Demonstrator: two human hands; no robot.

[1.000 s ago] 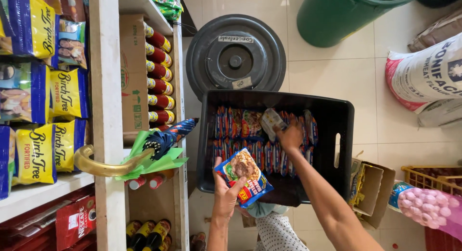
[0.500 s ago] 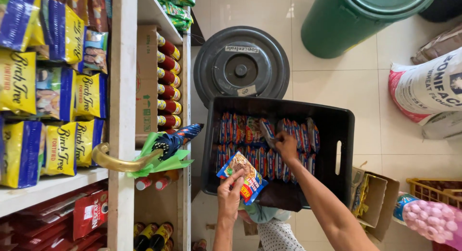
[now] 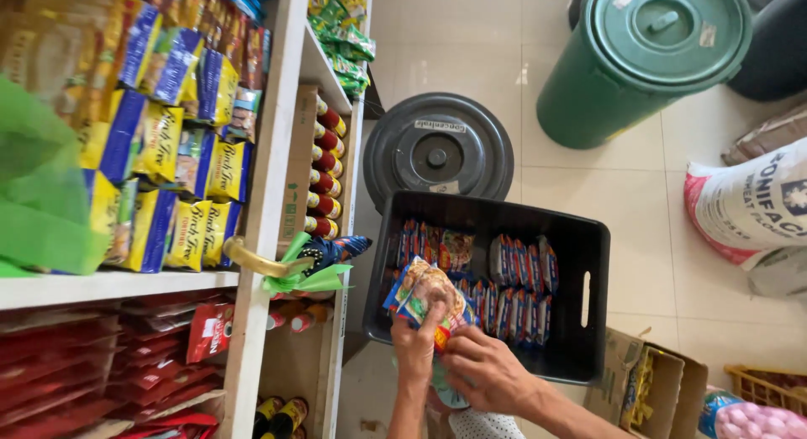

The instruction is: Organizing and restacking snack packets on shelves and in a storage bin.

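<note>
The person is standing over a black plastic crate on the tiled floor, both hands meeting at its near-left edge. The left hand is gripping a noodle packet, fingers wrapped up its lower edge, packet facing up and tilted. A second packet looks to be sitting just behind it, cannot tell for sure. The right hand is closing in just beside the left, fingers curled and touching the packet's bottom corner; whether it is actually pinching it is unclear. Inside the crate, more noodle packets are standing on edge in rows. A dark grey round lid is lying beyond the crate, a green bin is sitting farther back. An umbrella with a gold hooked handle is hanging off the shelf post on the left.
</note>
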